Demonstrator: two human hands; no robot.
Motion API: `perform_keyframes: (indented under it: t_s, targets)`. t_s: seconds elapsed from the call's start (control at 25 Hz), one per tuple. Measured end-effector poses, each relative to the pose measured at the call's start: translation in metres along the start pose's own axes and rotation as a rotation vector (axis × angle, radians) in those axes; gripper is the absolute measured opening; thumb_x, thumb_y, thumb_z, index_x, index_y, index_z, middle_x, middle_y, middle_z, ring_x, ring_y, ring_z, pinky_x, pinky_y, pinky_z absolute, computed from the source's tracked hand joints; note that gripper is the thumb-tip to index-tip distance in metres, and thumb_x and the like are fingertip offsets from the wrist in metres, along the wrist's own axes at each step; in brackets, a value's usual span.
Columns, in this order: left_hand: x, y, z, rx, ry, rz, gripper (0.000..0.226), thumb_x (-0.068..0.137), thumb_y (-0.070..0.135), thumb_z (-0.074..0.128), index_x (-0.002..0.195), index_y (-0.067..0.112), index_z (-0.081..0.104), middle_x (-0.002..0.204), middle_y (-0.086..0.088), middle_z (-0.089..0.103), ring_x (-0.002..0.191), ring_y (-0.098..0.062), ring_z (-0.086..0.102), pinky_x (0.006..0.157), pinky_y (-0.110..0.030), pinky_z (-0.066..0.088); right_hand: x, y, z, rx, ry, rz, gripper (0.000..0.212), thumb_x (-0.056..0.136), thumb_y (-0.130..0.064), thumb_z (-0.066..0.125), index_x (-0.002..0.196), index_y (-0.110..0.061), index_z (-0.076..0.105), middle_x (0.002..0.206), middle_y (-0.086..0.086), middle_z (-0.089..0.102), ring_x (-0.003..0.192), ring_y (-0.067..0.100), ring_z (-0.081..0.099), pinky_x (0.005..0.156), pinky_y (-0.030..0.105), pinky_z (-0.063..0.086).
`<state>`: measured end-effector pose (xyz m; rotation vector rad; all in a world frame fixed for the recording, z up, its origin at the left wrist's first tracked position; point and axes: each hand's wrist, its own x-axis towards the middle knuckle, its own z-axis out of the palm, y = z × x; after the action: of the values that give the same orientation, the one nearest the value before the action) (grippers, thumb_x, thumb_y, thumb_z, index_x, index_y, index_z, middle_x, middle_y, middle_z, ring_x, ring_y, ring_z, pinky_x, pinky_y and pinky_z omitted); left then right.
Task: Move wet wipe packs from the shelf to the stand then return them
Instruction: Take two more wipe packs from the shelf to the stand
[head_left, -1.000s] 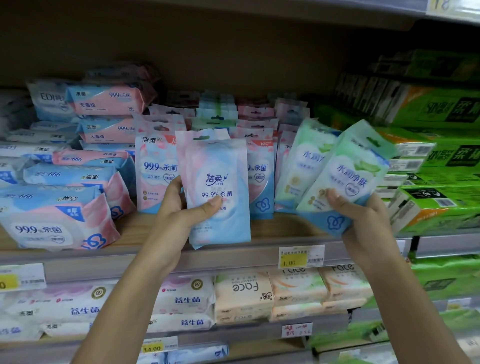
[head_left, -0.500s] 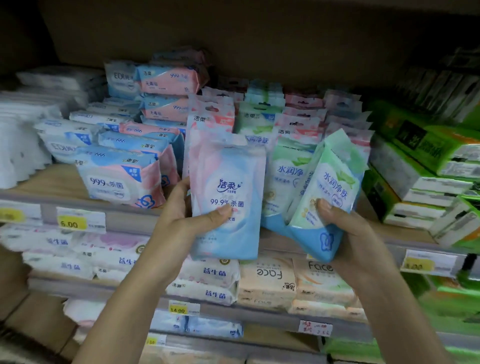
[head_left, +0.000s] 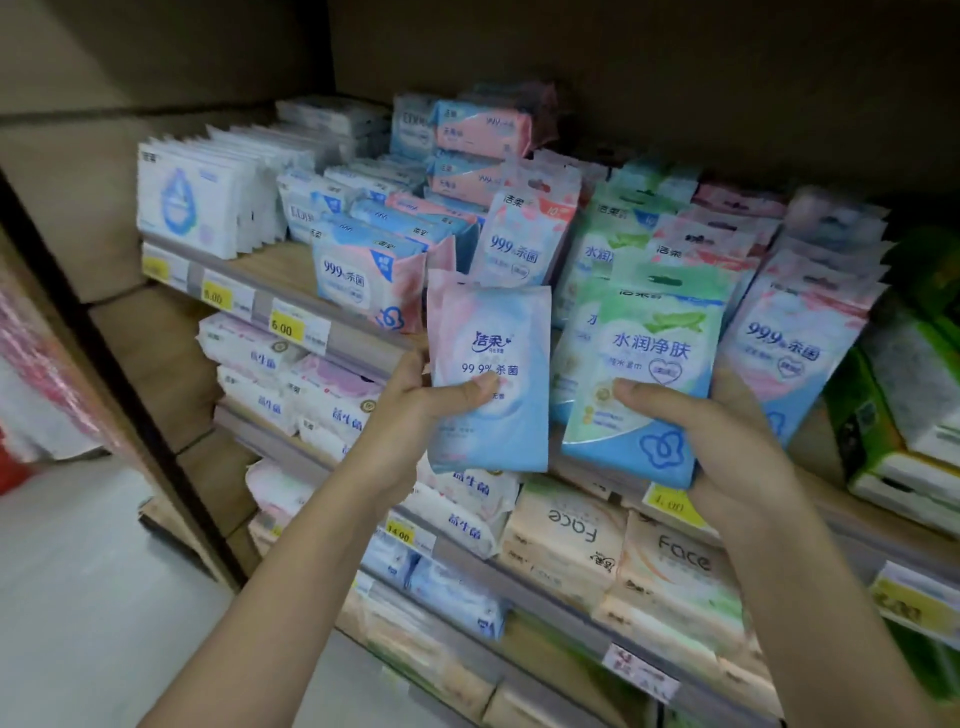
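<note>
You are gripping a pink pack (head_left: 488, 379) in your left hand (head_left: 415, 410) and a green pack (head_left: 649, 374) in your right hand (head_left: 727, 447), just before the shelf (head_left: 358, 348); be keeping both thumbs pressed while carrying.

The left hand (head_left: 415, 410) holds a flat pink-and-blue wet wipe pack (head_left: 491, 382) upright in front of the wooden shelf (head_left: 270, 265). Just beside it, at 3 o'clock, the right hand (head_left: 727, 441) holds a flat green-and-blue wet wipe pack (head_left: 652, 364). Behind both packs, rows of standing pink-and-white wipe packs (head_left: 524, 236) fill the shelf. At 10 o'clock, white square tissue packs (head_left: 192, 200) stand on the same shelf. Below the hands, at 6 o'clock, soft peach tissue bundles (head_left: 566, 535) lie on a lower shelf.
</note>
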<state>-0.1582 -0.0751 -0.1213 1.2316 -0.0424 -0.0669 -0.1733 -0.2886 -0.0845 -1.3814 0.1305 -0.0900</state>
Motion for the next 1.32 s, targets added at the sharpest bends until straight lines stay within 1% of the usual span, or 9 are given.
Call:
perform_keyframes:
  t_s: [0.08, 0.2, 0.4, 0.56, 0.68, 0.8, 1.0, 1.2, 1.32]
  targets:
    - [-0.014, -0.001, -0.005, 0.004, 0.032, -0.024, 0.063, 0.067, 0.016, 0.073, 0.125, 0.002, 0.051, 0.115, -0.015, 0.068, 0.101, -0.032, 0.067, 0.081, -0.039, 0.057, -0.005, 0.002, 0.0, 0.002, -0.029, 0.043, 0.071, 0.047, -0.013, 0.078, 0.115, -0.009, 0.06, 0.099, 0.007, 0.075, 0.086, 0.027, 0.073, 0.076, 0.044, 0.058]
    - [-0.045, 0.002, -0.023, -0.018, 0.096, -0.016, 0.062, 0.068, 0.015, 0.071, 0.125, 0.002, 0.051, 0.114, -0.015, 0.068, 0.1, -0.032, 0.067, 0.077, -0.036, 0.058, -0.018, 0.006, 0.007, 0.033, -0.115, 0.087, 0.059, 0.054, -0.01, 0.076, 0.111, -0.008, 0.064, 0.1, 0.01, 0.074, 0.087, 0.03, 0.072, 0.078, 0.05, 0.057]
    - [-0.132, 0.011, -0.075, -0.023, 0.3, 0.068, 0.053, 0.07, 0.013, 0.068, 0.121, 0.008, 0.056, 0.112, -0.01, 0.07, 0.097, -0.027, 0.069, 0.073, -0.034, 0.058, -0.054, 0.024, 0.058, 0.074, -0.428, 0.151, 0.04, 0.061, -0.005, 0.068, 0.099, -0.015, 0.069, 0.098, 0.005, 0.075, 0.085, 0.024, 0.073, 0.064, 0.036, 0.06]
    - [-0.228, 0.009, -0.126, -0.005, 0.628, 0.103, 0.056, 0.064, 0.015, 0.071, 0.119, 0.012, 0.058, 0.11, -0.008, 0.071, 0.096, -0.027, 0.07, 0.074, -0.038, 0.059, -0.1, 0.071, 0.132, 0.103, -0.701, 0.291, 0.04, 0.045, -0.012, 0.081, 0.084, -0.021, 0.076, 0.097, 0.007, 0.075, 0.084, 0.026, 0.073, 0.064, 0.039, 0.059]
    - [-0.312, 0.002, -0.162, -0.049, 0.861, 0.119, 0.055, 0.063, 0.015, 0.072, 0.116, 0.014, 0.058, 0.107, -0.008, 0.072, 0.092, -0.026, 0.071, 0.072, -0.038, 0.059, -0.15, 0.104, 0.187, 0.061, -0.871, 0.363, 0.033, 0.051, -0.007, 0.075, 0.082, -0.017, 0.074, 0.091, 0.008, 0.076, 0.077, 0.024, 0.073, 0.057, 0.033, 0.058]
    - [-0.407, -0.005, -0.188, -0.064, 1.052, 0.137, 0.053, 0.065, 0.016, 0.071, 0.116, 0.015, 0.057, 0.109, -0.008, 0.071, 0.095, -0.027, 0.07, 0.079, -0.041, 0.056, -0.218, 0.139, 0.239, -0.008, -1.044, 0.402, 0.056, 0.039, -0.017, 0.089, 0.092, -0.011, 0.071, 0.097, 0.012, 0.075, 0.081, 0.029, 0.073, 0.061, 0.035, 0.058]
    - [-0.548, -0.015, -0.212, -0.131, 1.357, 0.171, 0.056, 0.063, 0.016, 0.071, 0.116, 0.015, 0.056, 0.104, -0.004, 0.073, 0.088, -0.02, 0.071, 0.061, -0.027, 0.055, -0.34, 0.187, 0.308, -0.094, -1.334, 0.452, 0.073, 0.032, -0.027, 0.094, 0.098, -0.01, 0.068, 0.099, 0.015, 0.073, 0.085, 0.035, 0.071, 0.067, 0.043, 0.059]
    - [-0.657, -0.025, -0.229, -0.184, 1.634, 0.211, 0.051, 0.064, 0.018, 0.071, 0.113, 0.017, 0.059, 0.105, -0.003, 0.073, 0.091, -0.021, 0.071, 0.065, -0.027, 0.056, -0.449, 0.218, 0.372, -0.228, -1.571, 0.527, 0.053, 0.05, -0.007, 0.08, 0.1, -0.005, 0.063, 0.094, 0.013, 0.075, 0.081, 0.034, 0.072, 0.067, 0.043, 0.06]
    - [-0.707, -0.028, -0.246, -0.21, 1.76, 0.227, 0.052, 0.065, 0.02, 0.071, 0.115, 0.014, 0.057, 0.106, -0.004, 0.072, 0.091, -0.022, 0.071, 0.065, -0.028, 0.057, -0.509, 0.234, 0.416, -0.295, -1.716, 0.549, 0.056, 0.047, 0.0, 0.08, 0.1, -0.005, 0.062, 0.091, 0.011, 0.075, 0.078, 0.032, 0.073, 0.063, 0.039, 0.06]
